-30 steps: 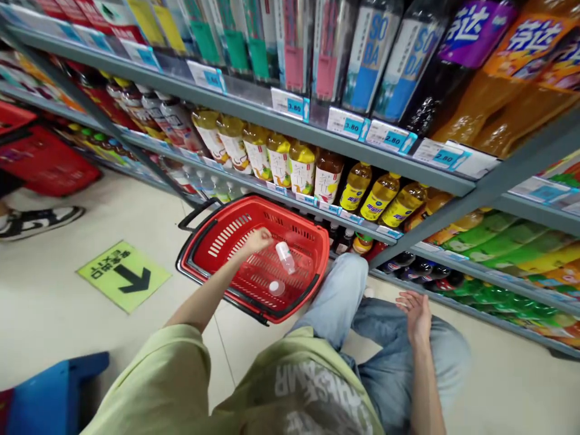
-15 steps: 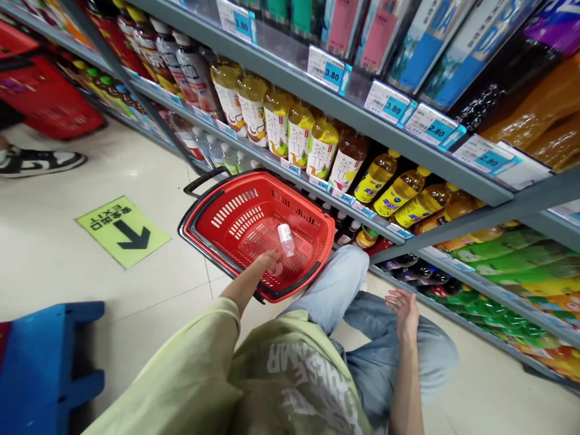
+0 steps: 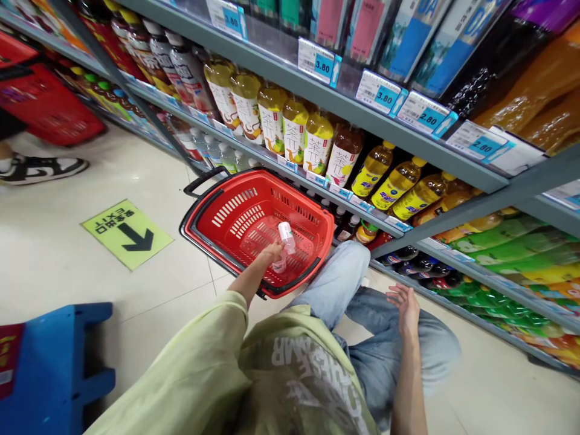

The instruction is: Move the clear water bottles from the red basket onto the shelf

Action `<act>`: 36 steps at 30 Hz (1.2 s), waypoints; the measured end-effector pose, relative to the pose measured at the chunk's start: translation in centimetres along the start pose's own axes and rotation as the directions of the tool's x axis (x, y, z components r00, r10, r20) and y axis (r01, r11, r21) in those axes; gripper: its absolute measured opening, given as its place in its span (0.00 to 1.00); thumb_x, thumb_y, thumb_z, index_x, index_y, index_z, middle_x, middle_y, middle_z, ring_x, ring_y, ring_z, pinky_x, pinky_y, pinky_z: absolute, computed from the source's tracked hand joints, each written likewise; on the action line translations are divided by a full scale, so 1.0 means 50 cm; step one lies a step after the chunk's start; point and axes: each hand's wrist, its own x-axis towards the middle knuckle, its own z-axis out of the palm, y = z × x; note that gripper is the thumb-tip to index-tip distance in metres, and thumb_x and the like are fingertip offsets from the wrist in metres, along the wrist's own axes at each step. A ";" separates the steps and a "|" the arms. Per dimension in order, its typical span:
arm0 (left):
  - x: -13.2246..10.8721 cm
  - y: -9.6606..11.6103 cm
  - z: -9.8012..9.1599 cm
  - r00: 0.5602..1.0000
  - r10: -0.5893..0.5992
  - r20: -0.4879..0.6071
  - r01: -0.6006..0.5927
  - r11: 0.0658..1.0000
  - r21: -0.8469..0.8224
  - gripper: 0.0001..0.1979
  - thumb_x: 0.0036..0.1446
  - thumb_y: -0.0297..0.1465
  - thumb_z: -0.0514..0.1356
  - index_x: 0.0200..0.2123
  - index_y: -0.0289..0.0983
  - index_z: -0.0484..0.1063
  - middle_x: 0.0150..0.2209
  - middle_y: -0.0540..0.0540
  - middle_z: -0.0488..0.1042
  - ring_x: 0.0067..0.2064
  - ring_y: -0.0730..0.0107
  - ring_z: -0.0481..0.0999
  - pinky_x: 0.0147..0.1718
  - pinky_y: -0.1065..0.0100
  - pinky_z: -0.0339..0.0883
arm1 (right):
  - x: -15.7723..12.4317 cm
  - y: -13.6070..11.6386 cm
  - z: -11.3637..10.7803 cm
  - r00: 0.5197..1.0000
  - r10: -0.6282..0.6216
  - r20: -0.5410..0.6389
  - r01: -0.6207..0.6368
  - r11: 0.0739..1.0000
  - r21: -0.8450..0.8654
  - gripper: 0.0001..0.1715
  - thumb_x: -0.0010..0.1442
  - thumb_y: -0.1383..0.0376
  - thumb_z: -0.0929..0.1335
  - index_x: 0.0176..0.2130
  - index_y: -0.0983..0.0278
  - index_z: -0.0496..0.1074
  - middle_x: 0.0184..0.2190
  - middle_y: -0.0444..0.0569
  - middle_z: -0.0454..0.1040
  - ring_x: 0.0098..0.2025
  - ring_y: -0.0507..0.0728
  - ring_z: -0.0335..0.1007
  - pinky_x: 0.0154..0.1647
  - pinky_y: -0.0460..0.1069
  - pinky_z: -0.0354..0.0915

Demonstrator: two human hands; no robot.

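My left hand (image 3: 273,249) reaches down into a red shopping basket (image 3: 235,202) on the floor, its fingers closed at a small clear plastic bottle (image 3: 280,264). The hand hides part of this bottle. Right beside the fingers, a second clear bottle with a white cap or label end (image 3: 286,235) lies on the basket floor. My right hand (image 3: 403,305) hangs over my bent leg, palm turned partly up, with fingers apart and nothing in it.
A shelf of bottled drinks (image 3: 294,133) with price tags runs along the far side and right. On the left are a blue plastic stool (image 3: 49,356), a floor exit sign (image 3: 127,234), another person's shoe (image 3: 43,169) and another red basket (image 3: 49,106).
My left hand has shifted slightly up and right inside the basket, and the clear bottle at it has tilted and shows more. The right hand stays over the leg.
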 end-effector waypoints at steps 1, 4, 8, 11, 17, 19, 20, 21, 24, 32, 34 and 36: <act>-0.002 0.001 0.000 1.000 -0.021 0.017 0.021 0.999 0.026 0.25 0.66 0.37 0.64 0.63 0.36 0.66 0.61 0.37 0.68 0.55 0.54 0.74 0.53 0.49 0.74 | 0.001 0.000 0.002 1.000 0.000 0.007 0.000 1.000 -0.007 0.39 0.53 0.34 0.72 0.43 0.65 0.76 0.36 0.53 0.82 0.34 0.60 0.80 0.33 0.53 0.74; -0.010 0.007 -0.001 0.996 -0.062 0.067 0.055 0.994 0.098 0.25 0.64 0.37 0.66 0.61 0.35 0.68 0.61 0.36 0.68 0.54 0.54 0.74 0.52 0.50 0.74 | 0.005 0.000 0.007 1.000 0.005 0.031 -0.004 0.999 -0.033 0.39 0.53 0.34 0.72 0.43 0.65 0.76 0.36 0.54 0.83 0.34 0.60 0.80 0.33 0.53 0.75; -0.030 0.017 -0.006 0.996 -0.020 0.084 0.007 0.988 0.154 0.27 0.59 0.36 0.68 0.59 0.34 0.70 0.61 0.34 0.68 0.52 0.53 0.75 0.51 0.50 0.73 | 0.005 0.002 0.017 0.999 0.009 0.044 -0.006 0.998 -0.063 0.40 0.53 0.33 0.72 0.43 0.65 0.76 0.37 0.55 0.83 0.34 0.60 0.80 0.32 0.53 0.75; -0.047 0.028 -0.017 0.997 0.047 0.064 -0.059 0.978 0.202 0.24 0.54 0.32 0.66 0.55 0.36 0.73 0.63 0.34 0.67 0.51 0.49 0.77 0.50 0.51 0.72 | -0.004 0.000 0.027 0.999 -0.008 0.051 0.012 0.998 -0.059 0.39 0.53 0.33 0.71 0.41 0.64 0.76 0.35 0.53 0.82 0.33 0.60 0.79 0.31 0.52 0.74; -0.073 0.052 -0.074 0.992 0.127 -0.018 -0.115 0.941 0.318 0.25 0.55 0.31 0.57 0.57 0.41 0.72 0.63 0.38 0.68 0.50 0.48 0.80 0.45 0.58 0.72 | -0.013 -0.004 0.031 0.998 -0.032 0.049 0.033 0.999 -0.029 0.37 0.56 0.34 0.70 0.41 0.63 0.76 0.36 0.53 0.83 0.33 0.60 0.79 0.31 0.53 0.74; -0.085 0.059 -0.103 0.988 0.140 -0.061 -0.110 0.929 0.353 0.26 0.55 0.31 0.55 0.59 0.42 0.70 0.63 0.39 0.68 0.51 0.49 0.80 0.43 0.59 0.72 | -0.010 -0.004 0.031 0.998 -0.035 0.048 0.036 0.999 -0.019 0.38 0.55 0.32 0.70 0.40 0.62 0.76 0.36 0.53 0.82 0.32 0.59 0.79 0.30 0.52 0.74; -0.093 0.064 -0.120 0.985 0.144 -0.096 -0.100 0.926 0.363 0.26 0.56 0.31 0.54 0.58 0.42 0.70 0.62 0.40 0.69 0.51 0.49 0.80 0.42 0.59 0.72 | -0.009 -0.004 0.032 0.998 -0.035 0.048 0.036 0.999 -0.012 0.38 0.54 0.32 0.70 0.40 0.62 0.76 0.35 0.52 0.82 0.32 0.59 0.79 0.30 0.52 0.73; -0.102 0.071 -0.137 0.978 0.152 -0.141 -0.092 0.926 0.365 0.24 0.56 0.31 0.54 0.57 0.42 0.70 0.60 0.40 0.70 0.50 0.50 0.80 0.41 0.59 0.72 | -0.008 -0.003 0.034 0.998 -0.034 0.049 0.034 0.999 -0.004 0.38 0.54 0.32 0.70 0.39 0.62 0.76 0.35 0.52 0.82 0.31 0.58 0.78 0.29 0.51 0.73; -0.134 0.103 -0.196 0.924 0.211 -0.320 -0.097 0.936 0.337 0.18 0.55 0.34 0.54 0.49 0.42 0.72 0.54 0.43 0.74 0.46 0.51 0.80 0.36 0.59 0.71 | -0.006 0.001 0.044 0.998 -0.015 0.065 0.013 1.000 0.028 0.38 0.52 0.31 0.70 0.39 0.62 0.76 0.33 0.50 0.82 0.30 0.57 0.78 0.27 0.49 0.71; -0.246 0.274 -0.365 0.564 0.392 -0.727 -0.395 0.901 0.178 0.12 0.43 0.40 0.57 0.35 0.50 0.68 0.42 0.50 0.78 0.45 0.46 0.81 0.39 0.50 0.75 | 0.005 0.012 0.062 0.994 0.021 0.111 -0.036 0.991 0.130 0.36 0.55 0.34 0.71 0.38 0.63 0.76 0.32 0.49 0.81 0.28 0.54 0.77 0.25 0.46 0.69; -0.272 0.323 -0.391 0.480 0.416 -0.772 -0.504 0.851 0.145 0.10 0.42 0.39 0.58 0.33 0.52 0.69 0.40 0.51 0.76 0.44 0.46 0.80 0.42 0.48 0.75 | 0.003 0.015 0.066 0.992 0.029 0.124 -0.047 0.987 0.152 0.35 0.56 0.35 0.71 0.39 0.63 0.75 0.34 0.49 0.81 0.28 0.54 0.77 0.26 0.46 0.71; -0.289 0.374 -0.403 0.397 0.463 -0.792 -0.617 0.774 0.143 0.09 0.42 0.37 0.59 0.32 0.52 0.69 0.38 0.52 0.76 0.41 0.46 0.80 0.41 0.48 0.75 | -0.003 0.016 0.072 0.989 0.038 0.141 -0.062 0.984 0.169 0.34 0.58 0.37 0.70 0.43 0.63 0.75 0.38 0.50 0.82 0.30 0.55 0.78 0.27 0.48 0.73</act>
